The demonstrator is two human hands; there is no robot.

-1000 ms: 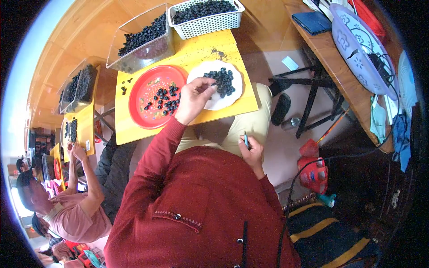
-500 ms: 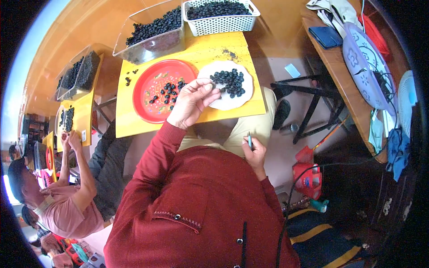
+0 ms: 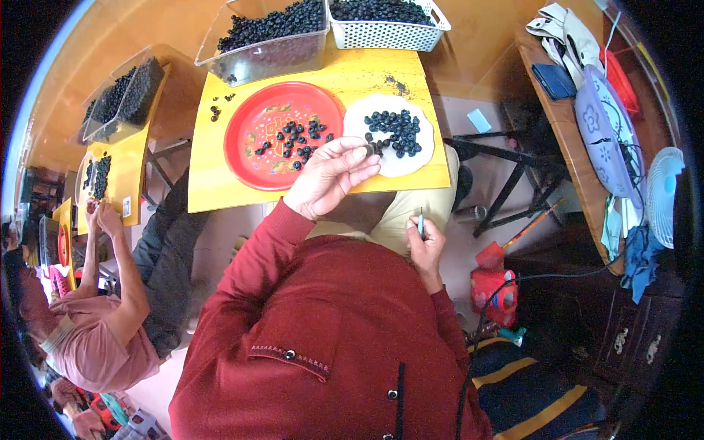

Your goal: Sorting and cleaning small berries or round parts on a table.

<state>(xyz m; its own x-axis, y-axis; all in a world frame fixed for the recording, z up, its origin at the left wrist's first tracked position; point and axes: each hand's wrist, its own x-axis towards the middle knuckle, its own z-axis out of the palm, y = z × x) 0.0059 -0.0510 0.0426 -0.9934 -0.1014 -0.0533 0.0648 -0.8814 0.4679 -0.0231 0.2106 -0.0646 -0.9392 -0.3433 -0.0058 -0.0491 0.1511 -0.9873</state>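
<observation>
My left hand (image 3: 334,174) is closed in a pinch over the near left rim of the white plate (image 3: 359,110). A dark round bead (image 3: 372,149) shows at its thumb and fingertip. On that plate lies a cluster of dark beads (image 3: 402,132), small balls whose exact kind I cannot make out. Above my right thigh, my right hand (image 3: 427,246) grips a slim pen-like tool (image 3: 420,221) with a pale blue-green body, tip up. To the left of the white plate, a red patterned plate (image 3: 240,139) carries several loose dark beads (image 3: 299,138).
A clear bin (image 3: 275,62) and a white perforated basket (image 3: 389,35), both full of dark balls, stand at the back of the yellow board (image 3: 209,176). Dark crumbs (image 3: 396,82) lie behind the white plate. A co-worker (image 3: 103,330) sits left. A cable (image 3: 543,275) hangs right.
The whole view has shifted, so the board and plates appear farther right. My left hand keeps its pinch beside the white plate, and the bead shows more plainly. My right hand still holds the tool.
</observation>
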